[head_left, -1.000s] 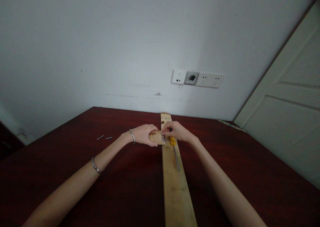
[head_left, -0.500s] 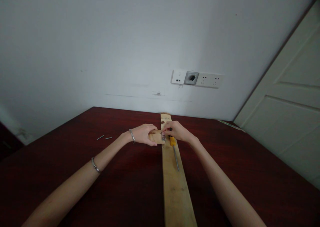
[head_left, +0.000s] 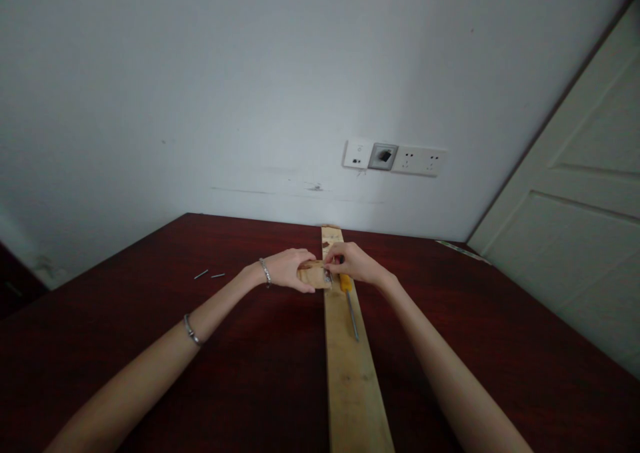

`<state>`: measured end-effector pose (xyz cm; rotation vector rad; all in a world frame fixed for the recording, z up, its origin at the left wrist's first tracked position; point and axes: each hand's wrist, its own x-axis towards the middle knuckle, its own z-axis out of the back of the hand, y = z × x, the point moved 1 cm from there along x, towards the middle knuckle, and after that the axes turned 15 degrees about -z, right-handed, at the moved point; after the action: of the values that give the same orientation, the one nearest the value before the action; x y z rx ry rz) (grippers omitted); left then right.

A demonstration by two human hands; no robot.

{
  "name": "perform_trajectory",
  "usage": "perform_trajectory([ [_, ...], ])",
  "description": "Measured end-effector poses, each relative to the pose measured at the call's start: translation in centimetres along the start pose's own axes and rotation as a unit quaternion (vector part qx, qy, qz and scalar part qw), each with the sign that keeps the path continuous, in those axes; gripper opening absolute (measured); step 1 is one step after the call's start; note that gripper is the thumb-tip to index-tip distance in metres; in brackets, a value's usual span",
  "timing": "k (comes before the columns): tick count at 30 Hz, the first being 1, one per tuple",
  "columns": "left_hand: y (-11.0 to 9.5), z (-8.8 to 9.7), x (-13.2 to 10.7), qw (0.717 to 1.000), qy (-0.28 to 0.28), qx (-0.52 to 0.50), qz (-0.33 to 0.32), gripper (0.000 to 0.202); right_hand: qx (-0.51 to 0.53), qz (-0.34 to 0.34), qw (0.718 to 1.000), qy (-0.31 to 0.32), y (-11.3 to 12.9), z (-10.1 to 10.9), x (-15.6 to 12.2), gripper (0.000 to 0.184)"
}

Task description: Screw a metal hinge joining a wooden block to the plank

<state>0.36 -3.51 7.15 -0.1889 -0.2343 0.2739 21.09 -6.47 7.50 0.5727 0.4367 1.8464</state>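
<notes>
My left hand [head_left: 293, 268] is closed round the left end of a small wooden block [head_left: 313, 276], thumb on the near side and fingers on the far side. The block's right end lies over a long wooden board [head_left: 350, 380]. A small metal piece [head_left: 327, 275] shows at that end; its kind is too small to tell. There my right hand [head_left: 350, 261] pinches with thumb and forefinger, and what lies between the fingertips is too small to make out. Just below it, a screwdriver [head_left: 346, 282] with a yellow handle rests on the board, its shaft pointing towards me.
Two thin metal pins or nails [head_left: 201, 274] lie on the dark red table [head_left: 240, 386] left of my left hand. The board runs from the near edge to the wall [head_left: 275, 106]. Wall sockets [head_left: 419, 161] are at the back, and a pale panelled door [head_left: 590, 193] stands at right.
Both hands stay almost in place at the block. My right fingertips have shifted very slightly at its metal piece.
</notes>
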Motion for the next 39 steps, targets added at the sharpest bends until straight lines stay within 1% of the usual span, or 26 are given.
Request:
perform_trajectory([
  [4, 0.0, -0.1, 0.1, 1.0, 0.006, -0.001, -0.002, 0.06, 0.008, 0.0, 1.0, 0.0, -0.1, 0.1, 0.0, 0.008],
  [11, -0.2, -0.1, 0.2, 1.0, -0.002, -0.018, -0.006, 0.057, 0.017, -0.004, 1.0, -0.004, -0.5, 0.0, 0.1, 0.008],
  [16, 0.0, -0.3, 0.1, 0.999, -0.007, -0.033, -0.006, 0.056, 0.026, -0.003, 1.0, -0.007, -0.2, 0.1, 0.0, 0.008],
  [21, 0.3, -0.4, 0.1, 0.998, -0.009, -0.07, -0.007, 0.056, 0.041, 0.002, 0.999, 0.001, 0.0, 0.1, -0.2, 0.007],
  [26, 0.2, -0.1, 0.0, 0.998, -0.004, -0.065, -0.013, 0.058, 0.053, 0.003, 0.999, 0.006, 0.2, 0.3, -0.2, 0.007],
  [28, 0.3, 0.0, -0.1, 0.997, -0.003, -0.08, -0.013, 0.06, 0.055, 0.003, 0.998, 0.008, 0.2, 0.4, -0.2, 0.007],
  [33, 0.7, -0.2, -0.2, 0.986, -0.022, -0.167, -0.01, 0.06, 0.061, 0.002, 0.998, 0.011, 0.4, 0.6, -0.3, 0.008],
  [39, 1.0, -0.2, -0.3, 0.982, -0.02, -0.188, 0.005, 0.06, 0.076, -0.001, 0.997, 0.014, 0.5, 0.7, -0.3, 0.009],
])
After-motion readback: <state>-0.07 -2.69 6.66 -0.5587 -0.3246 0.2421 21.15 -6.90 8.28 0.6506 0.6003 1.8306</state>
